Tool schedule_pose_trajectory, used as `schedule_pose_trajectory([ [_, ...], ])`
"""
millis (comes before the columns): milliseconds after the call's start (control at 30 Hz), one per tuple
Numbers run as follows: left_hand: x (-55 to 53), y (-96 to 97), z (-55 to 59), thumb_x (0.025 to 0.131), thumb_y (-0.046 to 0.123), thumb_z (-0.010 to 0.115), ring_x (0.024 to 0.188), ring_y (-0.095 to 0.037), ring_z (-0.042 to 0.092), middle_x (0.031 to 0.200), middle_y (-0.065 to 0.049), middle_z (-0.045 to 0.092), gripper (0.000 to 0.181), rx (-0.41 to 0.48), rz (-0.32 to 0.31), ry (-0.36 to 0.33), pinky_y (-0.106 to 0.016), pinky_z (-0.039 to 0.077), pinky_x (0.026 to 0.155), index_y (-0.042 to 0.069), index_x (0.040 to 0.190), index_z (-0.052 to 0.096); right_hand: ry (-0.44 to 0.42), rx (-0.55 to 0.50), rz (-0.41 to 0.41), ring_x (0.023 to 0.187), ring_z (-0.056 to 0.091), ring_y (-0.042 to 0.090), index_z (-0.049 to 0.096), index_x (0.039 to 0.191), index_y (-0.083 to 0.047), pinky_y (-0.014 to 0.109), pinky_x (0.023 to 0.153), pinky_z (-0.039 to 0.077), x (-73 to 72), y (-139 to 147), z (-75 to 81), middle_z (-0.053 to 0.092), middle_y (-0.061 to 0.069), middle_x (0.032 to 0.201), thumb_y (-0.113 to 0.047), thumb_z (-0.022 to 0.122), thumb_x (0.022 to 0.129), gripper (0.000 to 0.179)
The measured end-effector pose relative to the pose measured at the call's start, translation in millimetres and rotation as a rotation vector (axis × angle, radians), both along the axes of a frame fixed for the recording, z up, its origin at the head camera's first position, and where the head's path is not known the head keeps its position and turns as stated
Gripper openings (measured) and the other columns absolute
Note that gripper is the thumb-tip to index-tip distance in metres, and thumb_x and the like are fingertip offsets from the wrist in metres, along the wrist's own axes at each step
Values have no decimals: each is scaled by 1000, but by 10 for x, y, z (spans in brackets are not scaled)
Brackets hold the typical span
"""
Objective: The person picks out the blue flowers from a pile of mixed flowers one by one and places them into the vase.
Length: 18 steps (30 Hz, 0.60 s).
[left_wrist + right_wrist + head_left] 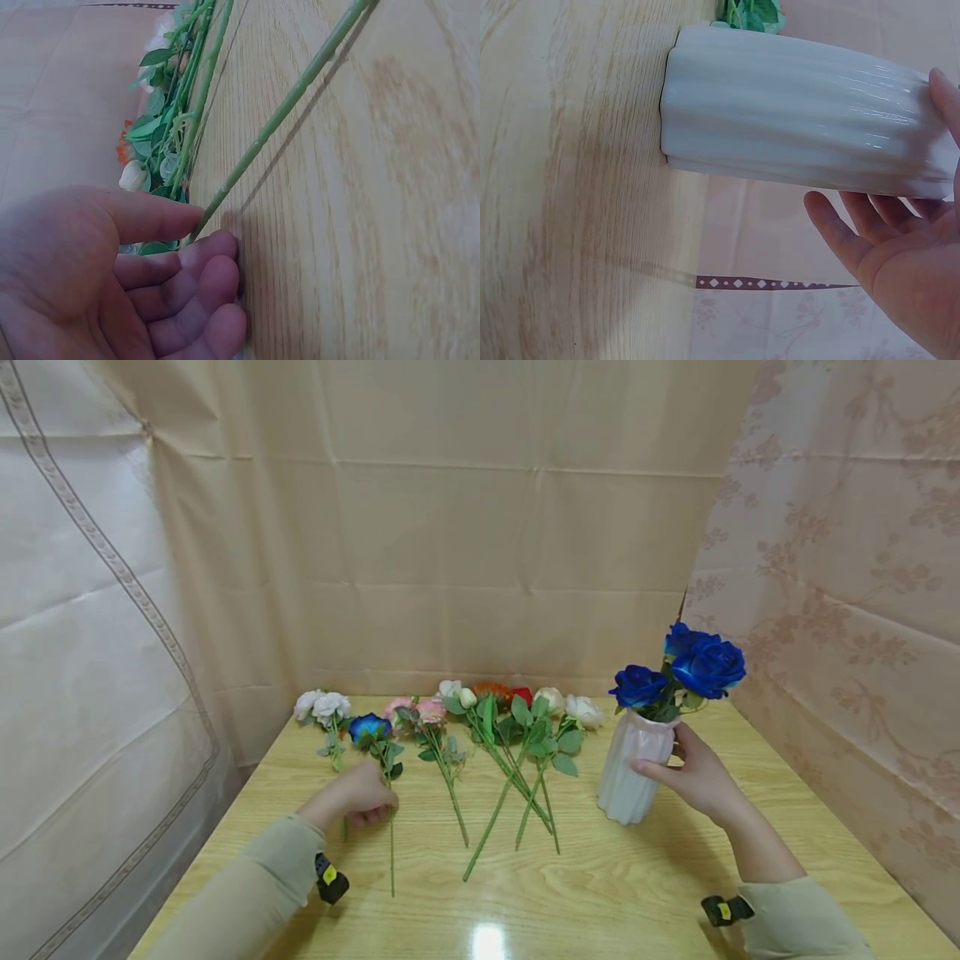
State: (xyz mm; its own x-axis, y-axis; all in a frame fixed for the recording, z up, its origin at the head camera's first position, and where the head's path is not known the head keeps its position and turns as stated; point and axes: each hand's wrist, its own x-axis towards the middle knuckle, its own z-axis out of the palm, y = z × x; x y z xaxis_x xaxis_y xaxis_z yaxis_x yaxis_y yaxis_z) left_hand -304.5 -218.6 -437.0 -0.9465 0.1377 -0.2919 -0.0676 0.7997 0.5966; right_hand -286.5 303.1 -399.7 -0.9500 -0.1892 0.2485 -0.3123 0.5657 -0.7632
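My left hand [365, 793] pinches the green stem [281, 112] of a blue rose [371, 727] between thumb and forefinger, low over the table. The other fingers lie loosely curled below, and the stem's lower end points toward me. On the right, my right hand [693, 772] grips a white fluted vase [633, 768] near its neck, thumb across the front and fingers behind it. Several blue roses [707, 667] stand in the vase, their stems hidden inside. In the right wrist view the vase's base meets the wood surface.
Along the back of the wooden table [600, 893] lie white flowers [330, 706], pink flowers [429, 712], an orange flower [491, 692], a red flower [522, 695] and a cream rose [583, 712]. Their stems cross in the middle. Cloth curtains [487, 527] hang behind and at both sides.
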Motion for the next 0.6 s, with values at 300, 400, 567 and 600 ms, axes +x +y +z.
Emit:
schedule_pose_trajectory([
  [300, 15, 24, 0, 92, 10, 71, 55, -18, 67, 63, -7, 68, 25, 31, 9, -4, -33, 56, 51, 3, 68, 71, -3, 1, 0, 127, 51, 47, 30, 155, -5, 58, 88, 54, -8, 9, -3, 48, 22, 142, -35, 76, 95, 82],
  [400, 9, 28, -3, 93, 9, 70, 54, -18, 67, 63, -9, 68, 24, 57, 31, -10, -33, 57, 51, 1, 70, 70, 1, 1, 2, 126, 52, 47, 31, 154, -5, 58, 88, 55, -10, 5, -7, 48, 21, 141, -35, 76, 95, 80],
  [567, 12, 25, 7, 95, 7, 68, 52, -19, 67, 61, -10, 67, 25, 104, 47, 15, -33, 57, 50, -1, 71, 69, 9, 0, 3, 124, 53, 46, 32, 152, -4, 56, 87, 56, -2, -3, -4, 49, 21, 140, -34, 76, 95, 78],
  [600, 12, 26, 9, 96, 7, 67, 51, -19, 67, 60, -10, 67, 26, 105, 40, 30, -33, 57, 50, -1, 72, 69, 10, 0, 3, 124, 53, 46, 32, 152, -4, 56, 87, 56, -1, -3, -4, 49, 21, 140, -34, 76, 95, 78],
])
